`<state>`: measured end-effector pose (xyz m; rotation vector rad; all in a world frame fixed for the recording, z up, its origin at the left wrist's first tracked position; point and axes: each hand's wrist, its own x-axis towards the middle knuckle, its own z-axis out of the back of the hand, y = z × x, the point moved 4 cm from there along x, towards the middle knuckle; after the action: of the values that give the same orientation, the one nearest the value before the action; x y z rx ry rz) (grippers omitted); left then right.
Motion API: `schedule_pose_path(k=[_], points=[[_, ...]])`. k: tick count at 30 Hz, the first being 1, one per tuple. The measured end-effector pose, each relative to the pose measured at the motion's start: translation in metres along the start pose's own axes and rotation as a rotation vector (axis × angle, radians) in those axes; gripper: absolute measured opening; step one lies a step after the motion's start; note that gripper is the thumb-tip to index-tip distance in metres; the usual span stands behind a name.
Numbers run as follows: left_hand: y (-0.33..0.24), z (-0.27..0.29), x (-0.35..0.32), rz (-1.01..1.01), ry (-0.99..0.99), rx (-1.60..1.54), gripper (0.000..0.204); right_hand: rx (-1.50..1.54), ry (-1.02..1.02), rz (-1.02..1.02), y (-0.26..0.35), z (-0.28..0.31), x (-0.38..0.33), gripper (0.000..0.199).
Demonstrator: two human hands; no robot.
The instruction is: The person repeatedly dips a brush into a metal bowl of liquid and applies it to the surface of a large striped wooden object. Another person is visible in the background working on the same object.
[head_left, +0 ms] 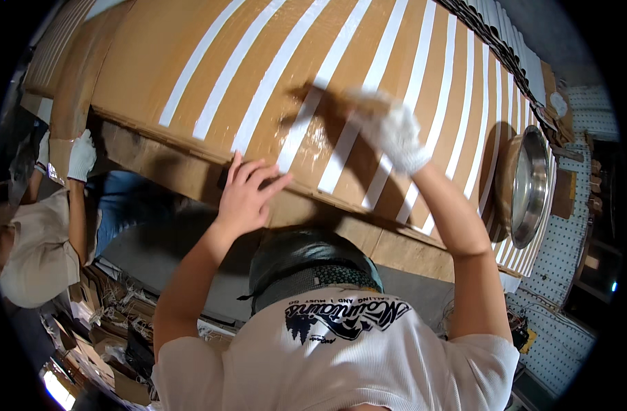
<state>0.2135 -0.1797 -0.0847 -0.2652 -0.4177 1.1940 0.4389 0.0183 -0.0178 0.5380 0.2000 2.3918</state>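
Spreading the bare left hand (243,198), with fingers apart, at the near edge of the cardboard sheet (145,75); holding the white-gloved right hand (390,130) over the sheet's middle; cannot tell the state of its fingers through the blur; finding parallel white strips (275,79) across the sheet, beneath both hands, with a glossy patch (315,140) near the sheet's middle; seeing, farther out, a metal bowl (529,188) at the sheet's right end and another person's gloved hand (82,156) just off its left end.

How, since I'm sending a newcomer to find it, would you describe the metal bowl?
Look for the large brown cardboard surface striped with white strips. Follow it toward its right end, past the person's gloved right hand. There sits the stainless-steel bowl, round and shiny, with a broad rim, unlike the flat, straight-edged strips around it.
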Motion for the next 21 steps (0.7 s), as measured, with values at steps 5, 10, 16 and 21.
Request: schedule_pose_path(k=[5, 10, 16, 21], points=[[0.010, 0.001, -0.002, 0.106, -0.213, -0.227, 0.062, -0.055, -0.028, -0.144, 0.037, -0.010, -0.017, 0.038], [0.012, -0.004, 0.000, 0.412, -0.505, -0.225, 0.041, 0.136, 0.179, 0.021, 0.082, -0.012, -0.062, 0.042], [-0.002, -0.003, 0.022, 0.454, -0.397, 0.020, 0.045, -0.258, -0.013, -0.400, -0.059, 0.039, -0.031, 0.034], [-0.023, -0.002, 0.035, 0.507, -0.231, 0.123, 0.063, 0.287, -0.016, -0.332, -0.002, 0.008, -0.090, 0.048]])
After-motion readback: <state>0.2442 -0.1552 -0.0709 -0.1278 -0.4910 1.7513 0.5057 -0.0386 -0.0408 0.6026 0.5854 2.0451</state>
